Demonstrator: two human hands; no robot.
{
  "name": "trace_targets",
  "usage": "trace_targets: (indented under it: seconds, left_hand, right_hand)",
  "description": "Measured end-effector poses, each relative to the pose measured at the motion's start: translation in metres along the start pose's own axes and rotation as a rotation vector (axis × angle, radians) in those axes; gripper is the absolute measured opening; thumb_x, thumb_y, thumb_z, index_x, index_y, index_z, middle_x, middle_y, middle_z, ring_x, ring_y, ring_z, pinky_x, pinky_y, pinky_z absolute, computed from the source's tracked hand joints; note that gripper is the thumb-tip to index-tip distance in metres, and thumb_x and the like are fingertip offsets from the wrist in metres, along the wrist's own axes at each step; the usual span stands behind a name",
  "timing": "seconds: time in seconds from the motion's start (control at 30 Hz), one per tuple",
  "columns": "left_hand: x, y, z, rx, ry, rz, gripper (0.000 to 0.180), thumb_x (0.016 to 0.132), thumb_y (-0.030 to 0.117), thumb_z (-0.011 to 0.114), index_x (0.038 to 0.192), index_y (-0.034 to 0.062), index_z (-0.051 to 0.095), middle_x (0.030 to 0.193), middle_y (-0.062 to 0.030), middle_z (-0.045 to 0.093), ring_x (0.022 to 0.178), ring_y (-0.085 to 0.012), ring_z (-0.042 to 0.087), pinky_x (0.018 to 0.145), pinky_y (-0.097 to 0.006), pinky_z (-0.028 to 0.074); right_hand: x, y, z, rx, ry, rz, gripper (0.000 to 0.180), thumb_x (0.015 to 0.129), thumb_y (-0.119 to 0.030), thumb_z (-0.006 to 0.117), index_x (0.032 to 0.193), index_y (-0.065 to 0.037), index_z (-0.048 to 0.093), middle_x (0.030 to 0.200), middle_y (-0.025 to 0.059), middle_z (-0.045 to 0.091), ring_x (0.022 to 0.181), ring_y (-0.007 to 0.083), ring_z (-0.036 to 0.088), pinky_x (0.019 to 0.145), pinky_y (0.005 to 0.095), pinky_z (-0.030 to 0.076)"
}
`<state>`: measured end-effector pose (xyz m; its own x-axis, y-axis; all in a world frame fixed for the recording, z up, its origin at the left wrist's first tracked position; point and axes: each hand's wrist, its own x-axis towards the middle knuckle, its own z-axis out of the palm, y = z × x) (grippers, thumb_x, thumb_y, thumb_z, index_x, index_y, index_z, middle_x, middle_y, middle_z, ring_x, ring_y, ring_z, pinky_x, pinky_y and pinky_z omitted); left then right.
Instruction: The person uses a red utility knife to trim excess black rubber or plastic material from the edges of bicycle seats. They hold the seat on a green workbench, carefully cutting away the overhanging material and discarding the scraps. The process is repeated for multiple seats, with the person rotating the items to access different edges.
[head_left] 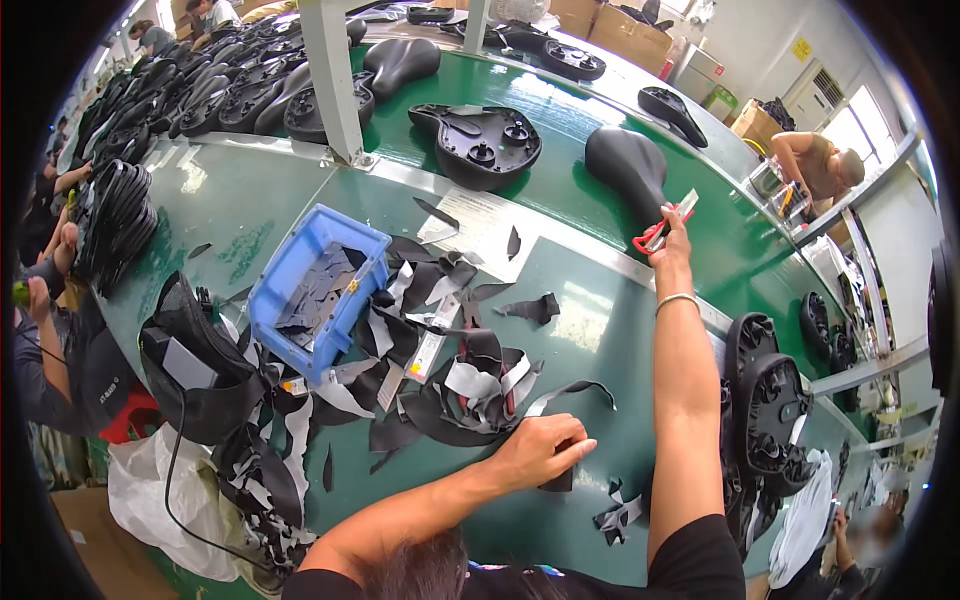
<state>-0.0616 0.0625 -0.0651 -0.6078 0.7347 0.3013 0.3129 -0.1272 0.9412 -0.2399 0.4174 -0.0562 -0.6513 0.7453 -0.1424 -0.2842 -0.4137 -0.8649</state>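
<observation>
My right hand (672,238) is stretched far out over the green conveyor belt (560,110), closed around red-handled scissors (684,208). Right beside it lies a smooth black bicycle saddle (625,165), its nose toward me; whether my fingers touch it I cannot tell. My left hand (545,448) is curled in a loose fist low over the green worktable (590,390), with nothing visible in it. Next to that hand spreads a pile of black and grey material scraps (465,385). Another saddle (480,145) rests underside up on the belt.
A blue bin (318,290) with scraps stands left of the pile. Beyond it is a black bag (195,360). Several saddles (765,400) are stacked by my right arm. A white post (335,80) rises at the belt's edge. Other people work left and at far right.
</observation>
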Motion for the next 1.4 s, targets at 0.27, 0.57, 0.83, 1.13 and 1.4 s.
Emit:
trace_targets:
  seconds: [0.27,0.57,0.83,1.13,1.4]
  left_hand:
    - [0.001,0.005,-0.003,0.137,0.341,0.254,0.038,0.075,0.016,0.077,0.105,0.0051,0.056,0.107,-0.0132,0.057,0.079,-0.0174,0.059,0.058,-0.027,0.050]
    - [0.006,0.031,0.017,0.044,0.547,0.234,0.051,0.073,0.015,0.076,0.115,-0.0001,0.052,0.109,-0.0156,0.060,0.093,-0.0234,0.059,0.082,-0.035,0.047]
    - [-0.067,0.060,-0.075,-0.407,0.210,-0.659,0.053,0.084,0.034,0.068,0.116,-0.0044,0.053,0.099,-0.0090,0.061,0.086,-0.0142,0.061,0.075,-0.027,0.051]
    - [-0.027,0.091,-0.071,-0.123,-0.078,-0.625,0.039,0.082,0.026,0.064,0.107,-0.0023,0.056,0.088,-0.0046,0.060,0.072,-0.0098,0.058,0.062,-0.023,0.048]
    - [-0.068,0.072,-0.070,-0.132,0.216,-0.637,0.044,0.075,0.031,0.066,0.100,-0.0040,0.059,0.086,-0.0077,0.060,0.074,-0.0121,0.056,0.069,-0.027,0.047]
  right_hand:
    - [-0.201,-0.108,0.030,-0.705,-0.361,-0.345,0.041,0.082,-0.031,0.065,0.112,-0.003,0.064,0.094,0.0030,0.061,0.084,0.0076,0.053,0.076,0.0212,0.041]
    - [-0.451,-0.109,-0.014,-0.762,-0.640,-0.268,0.037,0.078,-0.008,0.072,0.113,-0.001,0.059,0.082,0.0067,0.060,0.067,0.0122,0.059,0.061,0.0262,0.047]
    - [-0.456,-0.071,-0.126,-1.016,-0.495,-0.282,0.046,0.086,-0.008,0.063,0.129,-0.001,0.048,0.099,0.0120,0.065,0.075,0.0155,0.063,0.066,0.0273,0.052]
    - [-0.402,-0.087,-0.099,-1.696,-1.021,-1.041,0.052,0.084,-0.011,0.058,0.134,-0.020,0.048,0.070,0.0067,0.049,0.057,0.0228,0.054,0.049,0.0355,0.044]
    - [-0.509,-0.037,-0.137,-1.675,-0.622,-0.375,0.064,0.083,-0.009,0.066,0.140,-0.007,0.036,0.085,0.0194,0.062,0.063,0.0387,0.060,0.052,0.0446,0.046]
